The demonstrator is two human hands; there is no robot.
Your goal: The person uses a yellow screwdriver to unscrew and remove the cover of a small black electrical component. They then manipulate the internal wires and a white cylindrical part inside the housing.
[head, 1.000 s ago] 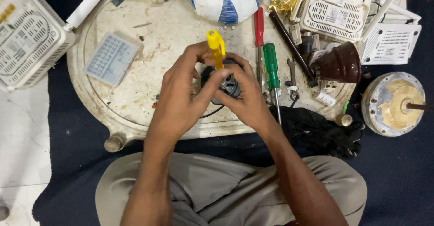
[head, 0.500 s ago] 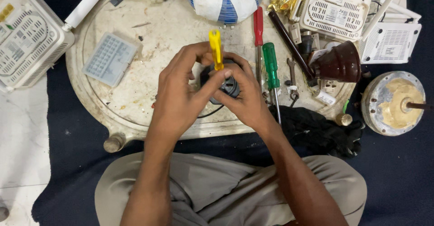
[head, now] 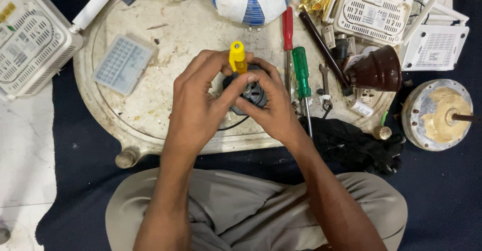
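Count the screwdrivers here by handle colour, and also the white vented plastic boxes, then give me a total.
Yellow-handled screwdriver, in the left hand over the small black motor steadied by the right hand: 1
Red-handled screwdriver: 1
Green-handled screwdriver: 1
White vented boxes: 3
Total: 6

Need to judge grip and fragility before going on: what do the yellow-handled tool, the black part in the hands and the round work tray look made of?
Yellow-handled tool: glossy moulded plastic handle, by its even colour; its shaft is hidden.
Black part: probably matte plastic casing with metal inside; pale glints show at its centre.
Round work tray: off-white, stained, scuffed, likely plastic, though painted metal is possible.
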